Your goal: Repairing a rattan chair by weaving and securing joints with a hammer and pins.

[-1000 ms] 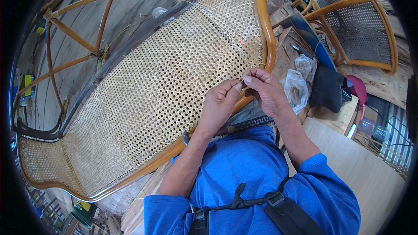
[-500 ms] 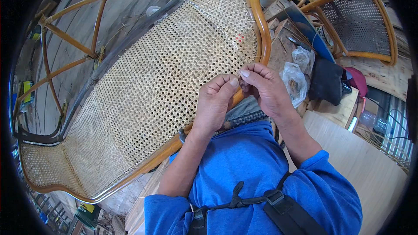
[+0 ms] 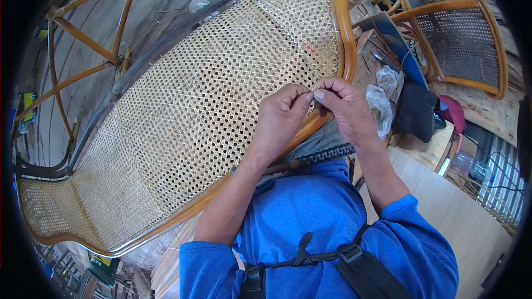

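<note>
A large panel of woven cane (image 3: 183, 116) stretches across a curved, varnished rattan frame (image 3: 346, 39). Over its near right edge my left hand (image 3: 284, 112) is closed in a pinch, thumb against forefinger. My right hand (image 3: 344, 105) pinches right beside it, the fingertips of both hands meeting. Whatever lies between the fingertips is too small to make out, perhaps a thin strand. Two small red marks show on the weave just beyond my hands.
Clear plastic bags (image 3: 379, 105), a black cloth item (image 3: 414, 112) and a dark red cap (image 3: 451, 113) lie to the right. A second cane-backed chair (image 3: 460, 33) stands at the far right. A pale board (image 3: 443, 205) is beside my right arm; a green tin (image 3: 103, 270) sits lower left.
Both hands have shifted slightly right, still pinching together. My view has moved a little, so the cane panel and the things at the right sit differently in it.
</note>
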Motion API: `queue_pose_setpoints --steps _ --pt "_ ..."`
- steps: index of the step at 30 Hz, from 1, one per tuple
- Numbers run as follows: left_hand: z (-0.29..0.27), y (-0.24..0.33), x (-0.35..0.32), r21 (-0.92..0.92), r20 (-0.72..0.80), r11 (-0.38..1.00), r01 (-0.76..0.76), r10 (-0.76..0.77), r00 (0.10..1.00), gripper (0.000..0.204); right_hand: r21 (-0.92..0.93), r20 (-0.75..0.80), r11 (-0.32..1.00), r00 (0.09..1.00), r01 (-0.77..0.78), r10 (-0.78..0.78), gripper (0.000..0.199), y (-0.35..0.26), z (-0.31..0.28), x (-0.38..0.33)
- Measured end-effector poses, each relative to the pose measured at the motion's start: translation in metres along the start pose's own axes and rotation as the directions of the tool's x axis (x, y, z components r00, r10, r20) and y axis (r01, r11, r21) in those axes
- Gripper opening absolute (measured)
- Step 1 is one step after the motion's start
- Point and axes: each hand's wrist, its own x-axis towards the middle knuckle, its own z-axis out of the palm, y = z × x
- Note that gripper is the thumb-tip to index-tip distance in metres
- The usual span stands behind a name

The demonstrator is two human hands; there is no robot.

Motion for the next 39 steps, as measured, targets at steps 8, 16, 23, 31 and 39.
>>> queue_pose_setpoints --steps 8,16,23,31,39 --pt "-0.033 -0.02 0.104 0.34 -0.011 0.936 0.093 -0.095 0.995 0.031 -0.285 -0.224 0.957 0.968 0.048 -0.115 0.008 0.011 -0.018 0.072" --pt "-0.027 -0.036 0.144 0.389 0.062 0.92 -0.059 0.037 0.997 0.023 -0.636 -0.187 0.744 0.895 0.203 -0.404 0.012 0.031 -0.011 0.105" --pt "-0.024 -0.047 0.145 0.485 0.012 0.868 -0.104 0.112 0.994 0.02 -0.757 -0.172 0.63 0.878 0.172 -0.447 0.01 0.035 -0.006 0.109" --pt "-0.019 -0.056 0.147 0.464 -0.067 0.873 -0.148 0.201 0.977 0.022 -0.844 -0.158 0.512 0.838 0.159 -0.522 0.007 0.038 0.002 0.108" --pt "-0.025 -0.056 0.144 0.414 -0.067 0.898 -0.148 0.192 0.979 0.022 -0.903 -0.103 0.404 0.836 0.15 -0.54 0.006 0.04 0.004 0.108"
